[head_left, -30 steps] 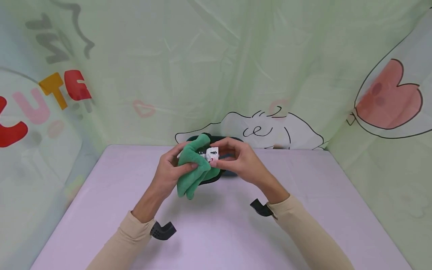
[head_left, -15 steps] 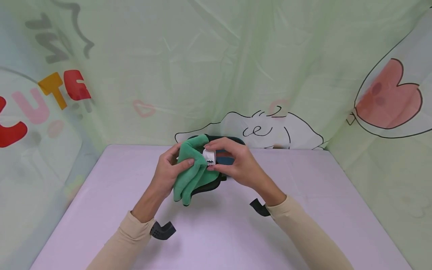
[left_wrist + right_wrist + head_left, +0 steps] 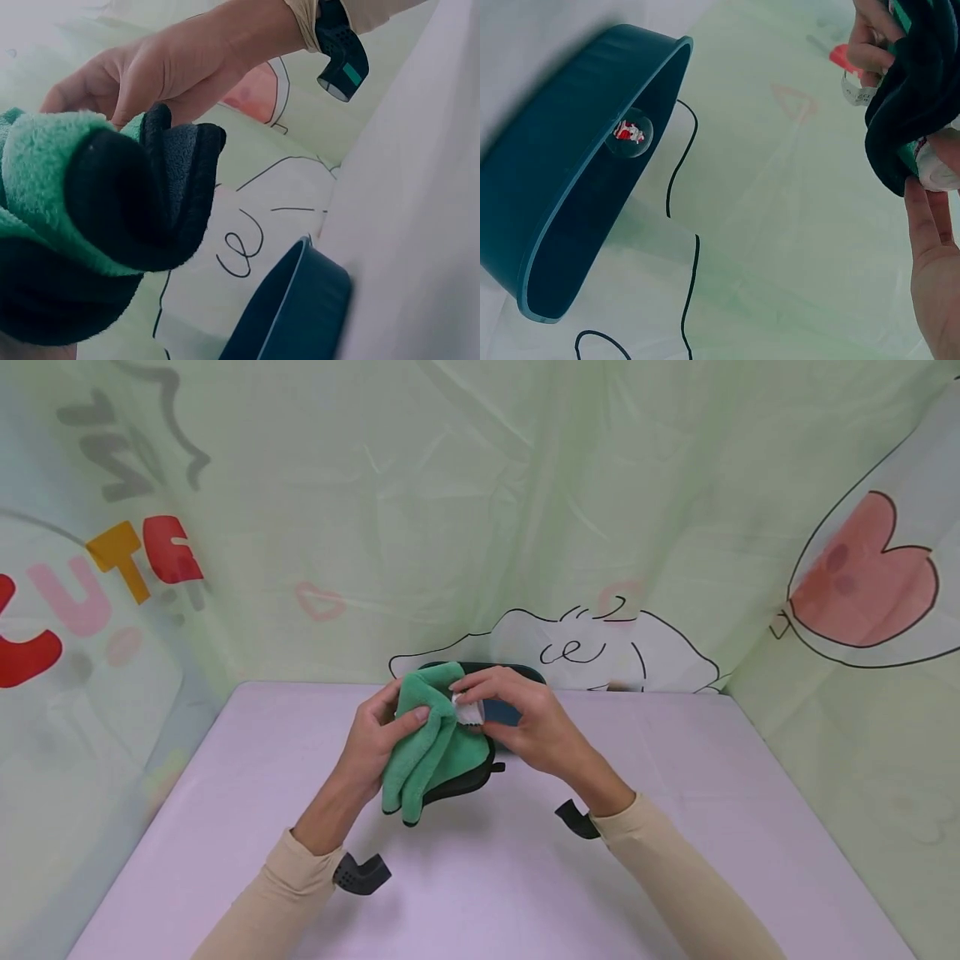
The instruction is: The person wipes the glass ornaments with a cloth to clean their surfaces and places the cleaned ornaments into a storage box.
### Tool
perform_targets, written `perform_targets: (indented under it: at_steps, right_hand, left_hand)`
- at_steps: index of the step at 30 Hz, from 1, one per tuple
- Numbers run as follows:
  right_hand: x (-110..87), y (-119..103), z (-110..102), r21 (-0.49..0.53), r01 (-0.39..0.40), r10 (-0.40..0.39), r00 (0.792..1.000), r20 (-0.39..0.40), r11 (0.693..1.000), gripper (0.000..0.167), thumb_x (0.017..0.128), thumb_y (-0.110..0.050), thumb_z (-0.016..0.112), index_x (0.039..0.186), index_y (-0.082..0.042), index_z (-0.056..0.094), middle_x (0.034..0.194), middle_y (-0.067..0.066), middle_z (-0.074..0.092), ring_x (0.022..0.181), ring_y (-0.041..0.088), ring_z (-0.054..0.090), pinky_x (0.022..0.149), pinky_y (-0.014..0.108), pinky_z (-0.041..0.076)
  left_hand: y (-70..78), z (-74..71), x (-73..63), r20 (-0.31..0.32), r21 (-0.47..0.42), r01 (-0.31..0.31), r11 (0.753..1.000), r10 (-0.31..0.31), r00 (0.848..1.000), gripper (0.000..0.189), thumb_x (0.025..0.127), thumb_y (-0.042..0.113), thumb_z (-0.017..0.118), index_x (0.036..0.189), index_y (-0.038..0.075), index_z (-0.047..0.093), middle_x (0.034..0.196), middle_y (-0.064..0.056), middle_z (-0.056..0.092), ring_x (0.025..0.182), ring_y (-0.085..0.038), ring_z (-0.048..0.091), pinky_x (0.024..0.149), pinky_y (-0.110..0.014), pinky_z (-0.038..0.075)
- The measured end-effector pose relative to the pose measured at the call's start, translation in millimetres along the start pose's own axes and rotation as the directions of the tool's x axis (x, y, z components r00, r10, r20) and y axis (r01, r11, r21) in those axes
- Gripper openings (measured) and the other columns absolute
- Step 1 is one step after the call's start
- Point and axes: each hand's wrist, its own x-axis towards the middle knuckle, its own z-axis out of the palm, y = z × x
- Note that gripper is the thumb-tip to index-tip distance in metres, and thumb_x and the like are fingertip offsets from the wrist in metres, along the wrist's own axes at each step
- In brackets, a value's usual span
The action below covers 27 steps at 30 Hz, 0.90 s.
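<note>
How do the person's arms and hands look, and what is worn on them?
The left hand and right hand are bare, without gloves. The left sleeve and right sleeve are plain, long and beige. A left device and right device, bent and black, sit near the wrists. In the left wrist view, the right one shows a green rectangle.

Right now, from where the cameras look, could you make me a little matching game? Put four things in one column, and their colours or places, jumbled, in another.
Things
1. Cloth
2. Tub
3. Ball
4. White thing

Colours or places
A. Clear, with red and white inside
B. Held in the right hand
C. Green with black edges, held in the left hand
D. Dark blue, with an open top

Right pairs: 1-C, 2-D, 3-A, 4-B
</note>
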Motion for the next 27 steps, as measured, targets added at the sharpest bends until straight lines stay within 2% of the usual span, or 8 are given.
perform_targets:
  at_steps: [5,10,16,22,27]
  right_hand:
    - [0.2,0.8,0.0,-0.008,0.01,-0.01,1.0,-0.001,1.0,0.046,0.081,0.019,0.069,0.113,-0.014,0.071,0.126,0.003,0.068,0.125,0.02,0.06,0.102,0.031,0.049]
    - [-1.4,0.2,0.2,0.017,-0.008,0.008,1.0,-0.003,1.0,0.045,0.081,0.013,0.076,0.118,-0.011,0.071,0.126,0.005,0.068,0.123,0.021,0.061,0.1,0.032,0.053]
    - [-1.9,-3.5,1.2,0.069,-0.093,0.095,0.995,-0.023,0.993,0.049,0.076,0.001,0.088,0.12,-0.006,0.069,0.12,0.008,0.069,0.112,0.02,0.065,0.093,0.034,0.057]
    - [2.5,-17.7,-0.6,0.095,-0.179,0.183,0.982,-0.037,0.979,0.049,0.073,0.005,0.088,0.118,0.003,0.068,0.113,0.013,0.07,0.098,0.024,0.07,0.089,0.036,0.059]
    - [0.6,-13.5,-0.3,0.117,-0.257,0.263,0.964,-0.034,0.959,0.045,0.077,-0.001,0.088,0.118,-0.002,0.069,0.107,0.008,0.072,0.091,0.022,0.072,0.085,0.036,0.06]
  left_hand:
    - [-0.7,0.4,-0.3,0.001,-0.015,0.0,1.0,0.0,1.0,0.047,0.096,0.009,0.064,0.141,0.002,0.055,0.122,-0.007,0.06,0.11,-0.021,0.057,0.092,-0.028,0.053]
    - [-0.8,-0.6,-0.5,0.009,0.006,0.012,1.0,-0.012,1.0,0.049,0.096,0.01,0.067,0.142,0.004,0.055,0.124,-0.008,0.06,0.112,-0.021,0.057,0.092,-0.028,0.053]
    - [-0.5,-2.3,-1.0,0.017,0.033,0.01,0.999,-0.011,1.0,0.049,0.095,0.008,0.069,0.142,0.005,0.056,0.125,-0.01,0.057,0.113,-0.023,0.055,0.092,-0.029,0.053]
    - [-0.2,-3.4,-1.8,0.031,0.053,-0.002,0.999,0.0,1.0,0.051,0.093,0.007,0.071,0.142,0.006,0.056,0.125,-0.01,0.058,0.111,-0.023,0.06,0.092,-0.031,0.055]
    - [-0.5,-3.8,-2.6,0.037,0.051,-0.01,0.999,0.008,0.999,0.052,0.092,0.005,0.072,0.142,0.006,0.056,0.125,-0.01,0.059,0.107,-0.021,0.064,0.09,-0.031,0.056]
